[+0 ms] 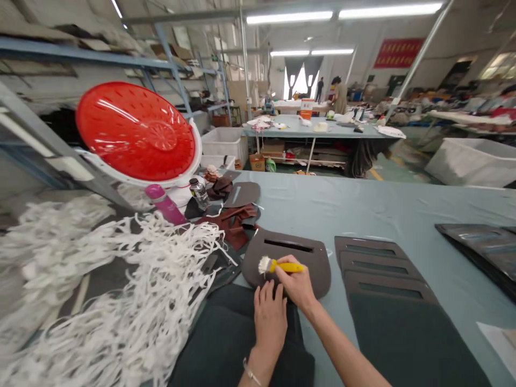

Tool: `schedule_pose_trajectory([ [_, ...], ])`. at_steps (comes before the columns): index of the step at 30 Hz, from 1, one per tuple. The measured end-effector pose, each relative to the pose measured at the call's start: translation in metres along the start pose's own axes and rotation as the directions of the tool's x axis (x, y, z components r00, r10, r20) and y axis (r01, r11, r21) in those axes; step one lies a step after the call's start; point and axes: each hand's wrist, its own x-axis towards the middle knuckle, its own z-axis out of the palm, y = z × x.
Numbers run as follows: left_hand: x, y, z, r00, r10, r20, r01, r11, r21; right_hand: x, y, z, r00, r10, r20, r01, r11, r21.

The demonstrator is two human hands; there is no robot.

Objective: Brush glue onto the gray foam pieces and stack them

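Note:
My right hand grips a paintbrush by its yellow handle, the pale bristles pointing left. Under the brush lies a dark grey-brown panel with rounded corners and a long slot near its far edge. My left hand rests flat, fingers stretched, its tips at the panel's near edge. Beneath that hand is a stack of dark green-black fabric pieces. To the right, several slotted dark panels overlap in a staggered row.
White tangled strips heap up on the left. Behind them stand a pink bottle, a dark jar and a tilted red basin. Brown scraps lie beside the panel. Folded dark pieces sit at the far right of the blue-grey table.

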Motion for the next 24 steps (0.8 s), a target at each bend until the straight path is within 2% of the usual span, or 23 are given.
schedule_pose_trajectory([
  [2,0.000,-0.008,0.002,1.000,0.002,-0.015,-0.002,1.000,-0.016,0.018,0.002,0.038,0.991,-0.059,0.122,0.064,0.998,-0.031],
  [4,0.000,-0.014,0.005,1.000,0.001,-0.021,-0.002,0.999,-0.032,0.038,0.008,0.064,0.982,-0.099,0.160,0.112,0.991,-0.078],
  [5,0.000,-0.016,0.005,1.000,0.005,-0.021,-0.006,0.999,-0.039,0.050,0.012,0.073,0.987,-0.107,0.118,0.120,0.988,-0.102],
  [7,0.000,-0.019,0.006,1.000,0.008,-0.026,-0.009,0.999,-0.048,0.076,0.020,0.085,0.993,-0.101,-0.068,0.090,0.985,-0.149],
  [9,0.002,-0.020,0.005,0.999,0.004,-0.038,-0.006,0.999,-0.048,0.100,0.029,0.088,0.969,-0.073,-0.237,0.029,0.983,-0.182],
  [10,0.003,-0.020,0.004,0.999,0.003,-0.041,-0.005,0.999,-0.047,0.110,0.034,0.085,0.958,-0.056,-0.280,0.000,0.981,-0.195],
  [13,0.006,-0.019,0.000,1.000,0.003,-0.022,-0.004,0.999,-0.051,0.121,0.050,0.056,0.937,0.003,-0.349,-0.096,0.964,-0.249],
  [16,0.009,-0.018,-0.002,1.000,0.008,0.001,-0.008,0.999,-0.050,0.109,0.069,-0.003,0.869,0.058,-0.491,-0.248,0.910,-0.333],
  [20,0.013,-0.015,-0.003,0.999,0.036,0.021,-0.035,0.999,-0.030,0.073,0.083,-0.083,0.736,0.068,-0.673,-0.434,0.811,-0.393],
  [22,0.015,-0.014,-0.002,0.999,0.044,0.033,-0.043,0.999,-0.030,0.051,0.082,-0.106,0.719,0.071,-0.691,-0.465,0.788,-0.404],
  [24,0.015,-0.011,-0.001,0.999,0.038,0.039,-0.037,0.998,-0.044,0.024,0.078,-0.116,0.709,0.080,-0.700,-0.491,0.769,-0.410],
])
